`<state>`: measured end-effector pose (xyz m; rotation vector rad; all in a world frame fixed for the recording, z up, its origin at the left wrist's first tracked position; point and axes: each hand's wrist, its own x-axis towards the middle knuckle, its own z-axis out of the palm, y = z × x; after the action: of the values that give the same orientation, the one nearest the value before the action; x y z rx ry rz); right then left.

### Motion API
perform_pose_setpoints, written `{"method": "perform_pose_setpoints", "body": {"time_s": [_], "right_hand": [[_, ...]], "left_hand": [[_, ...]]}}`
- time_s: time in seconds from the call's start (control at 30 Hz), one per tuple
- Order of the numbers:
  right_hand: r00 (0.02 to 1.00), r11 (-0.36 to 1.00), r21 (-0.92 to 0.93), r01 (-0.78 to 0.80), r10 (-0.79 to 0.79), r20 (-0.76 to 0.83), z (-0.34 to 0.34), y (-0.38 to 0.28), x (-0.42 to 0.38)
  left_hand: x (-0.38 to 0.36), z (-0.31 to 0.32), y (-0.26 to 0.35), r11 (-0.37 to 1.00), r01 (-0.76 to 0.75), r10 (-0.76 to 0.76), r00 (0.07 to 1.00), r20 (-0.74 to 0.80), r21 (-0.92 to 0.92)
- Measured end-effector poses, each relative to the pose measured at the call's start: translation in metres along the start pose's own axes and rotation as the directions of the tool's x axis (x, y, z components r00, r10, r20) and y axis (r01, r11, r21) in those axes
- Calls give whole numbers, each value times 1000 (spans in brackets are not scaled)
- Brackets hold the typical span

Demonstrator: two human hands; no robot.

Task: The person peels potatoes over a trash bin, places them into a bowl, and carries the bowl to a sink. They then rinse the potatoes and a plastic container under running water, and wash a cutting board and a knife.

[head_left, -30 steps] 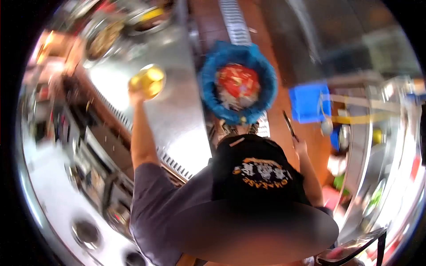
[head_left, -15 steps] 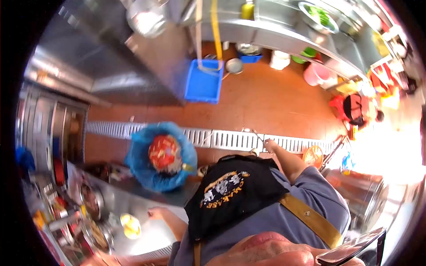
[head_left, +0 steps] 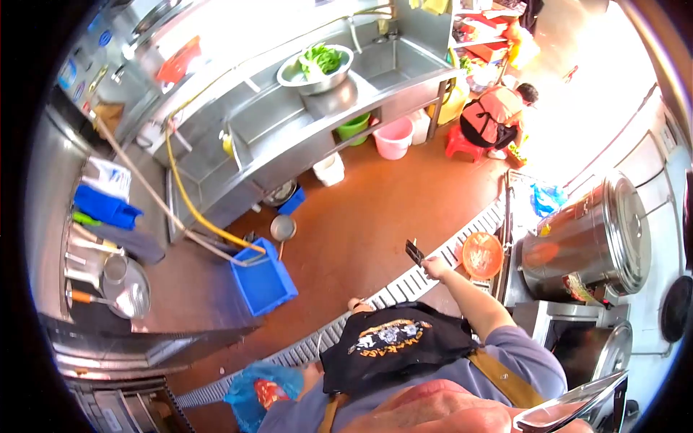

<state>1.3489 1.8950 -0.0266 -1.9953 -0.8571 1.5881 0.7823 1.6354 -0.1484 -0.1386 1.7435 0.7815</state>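
My right hand [head_left: 434,268] is stretched out over the floor drain, with its fingers closed round a dark, flat thing [head_left: 414,252]. Its kind is too small to make out. On the left, part of my left forearm [head_left: 311,378] shows between my sleeve and the black apron [head_left: 393,339]. The left fingers cannot be made out. Beside that arm is a blue plastic bag [head_left: 249,390] with something red in it. An orange basket [head_left: 482,255] stands to the right of my right hand.
A blue crate [head_left: 266,278] lies on the brown floor before a steel sink unit [head_left: 289,162] with a bowl of greens [head_left: 316,68]. Another person [head_left: 494,119] sits on a red stool at the far right. A large steel pot [head_left: 577,234] stands at right.
My view has swung, bringing the sinks and the large pot further in. My left hand has left the counter at the lower left. The right hand keeps its dark thing, now seen more broadly.
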Motion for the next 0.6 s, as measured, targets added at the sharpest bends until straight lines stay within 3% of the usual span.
{"method": "perform_pose_setpoints", "body": {"time_s": [0.07, 0.13, 0.23, 0.37, 0.4, 0.47, 0.5, 0.53, 0.57, 0.6], "right_hand": [[999, 978, 208, -6, -4, 49, -20, 4, 39], [999, 979, 205, 6, 0, -32, -40, -13, 61], [997, 930, 367, -17, 44, -67, -85, -44, 104], [973, 917, 398, 13, 80, -216, -171, -105, 148], [975, 918, 389, 71, 18, -223, -200, -98, 175], [925, 888, 434, 156, 23, -380, -245, -136, 197], [902, 935, 326, 142, 13, -431, -271, -158, 210], [879, 968, 219, 124, -5, -477, -302, -184, 224], [858, 962, 178, 206, -90, -506, -335, -207, 240], [813, 887, 299, 352, -132, -567, -352, -261, 224]], "left_hand": [[-9, 34, 16, 997, 49, -49, 999, 8, 54], [-6, 73, 34, 991, 96, -97, 995, 2, 89], [22, 149, 80, 983, 144, -143, 990, -12, 115], [77, 293, 188, 983, 116, -118, 993, 10, 141], [87, 335, 220, 987, 85, -90, 995, 30, 135], [104, 444, 290, 995, -31, 19, 992, 127, 90], [102, 503, 326, 993, -104, 90, 974, 206, 59], [83, 568, 367, 984, -176, 152, 932, 328, 42], [47, 633, 406, 970, -243, 228, 884, 409, -16], [11, 684, 440, 926, -376, 315, 812, 492, 28]]}}
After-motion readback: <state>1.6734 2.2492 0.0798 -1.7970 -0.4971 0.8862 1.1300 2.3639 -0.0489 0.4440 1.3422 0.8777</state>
